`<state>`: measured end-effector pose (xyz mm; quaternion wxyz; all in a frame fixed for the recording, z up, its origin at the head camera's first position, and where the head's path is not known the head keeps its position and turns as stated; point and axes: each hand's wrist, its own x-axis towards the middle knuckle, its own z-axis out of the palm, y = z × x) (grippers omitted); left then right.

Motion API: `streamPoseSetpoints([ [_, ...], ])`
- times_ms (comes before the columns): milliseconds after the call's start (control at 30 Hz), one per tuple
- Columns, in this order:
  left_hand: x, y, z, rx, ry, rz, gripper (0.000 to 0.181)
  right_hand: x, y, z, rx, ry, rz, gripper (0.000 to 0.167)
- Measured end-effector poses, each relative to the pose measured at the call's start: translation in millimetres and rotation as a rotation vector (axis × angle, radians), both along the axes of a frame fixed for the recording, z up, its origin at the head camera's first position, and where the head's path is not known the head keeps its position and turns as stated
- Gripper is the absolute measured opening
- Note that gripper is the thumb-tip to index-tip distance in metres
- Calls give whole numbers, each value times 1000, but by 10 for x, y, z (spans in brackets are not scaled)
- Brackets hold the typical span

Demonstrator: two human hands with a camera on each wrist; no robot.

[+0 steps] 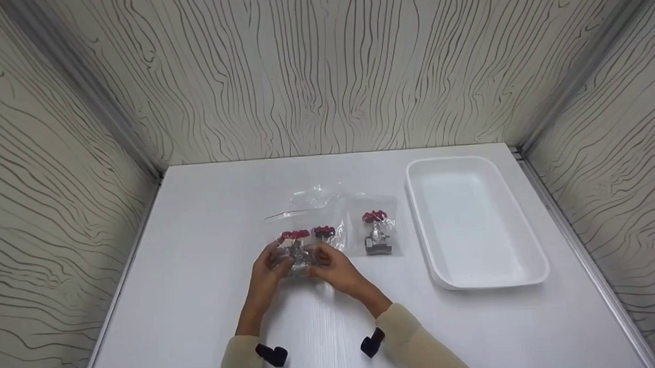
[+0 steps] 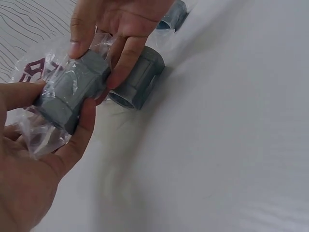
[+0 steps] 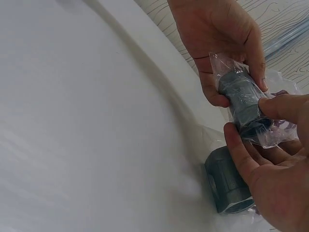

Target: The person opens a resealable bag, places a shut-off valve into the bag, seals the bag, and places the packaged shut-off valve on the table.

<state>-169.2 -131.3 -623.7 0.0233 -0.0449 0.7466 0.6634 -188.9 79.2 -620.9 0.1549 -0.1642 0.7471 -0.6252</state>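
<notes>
Both hands hold a gate valve (image 1: 296,256) with a red handwheel, sealed in a clear plastic bag. The left hand (image 1: 264,270) pinches one end of its grey metal body (image 2: 72,92) between thumb and fingers. At the other end, the right hand (image 1: 337,271) grips the body through the plastic. A second bagged valve (image 3: 227,181) lies just behind and beside the right hand, partly hidden by it in the head view. Farther right, a third bagged valve (image 1: 377,239) lies on the table, apart from both hands.
A white rectangular tray (image 1: 433,256) stands on the right of the white table (image 1: 190,319). Wood-patterned panels (image 1: 323,70) rise behind the table and along both sides. Clear plastic from the bags (image 1: 317,196) spreads out behind the held valve.
</notes>
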Motion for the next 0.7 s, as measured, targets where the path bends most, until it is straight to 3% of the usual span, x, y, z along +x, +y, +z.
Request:
streamPoseSetpoints([
  [267,-71,-118,17,9,-12,31,61,-68,-147,2,-19,18,9,51],
  [700,-201,-331,54,-20,-28,47,52,-154,-409,7,-62,-42,11,52],
])
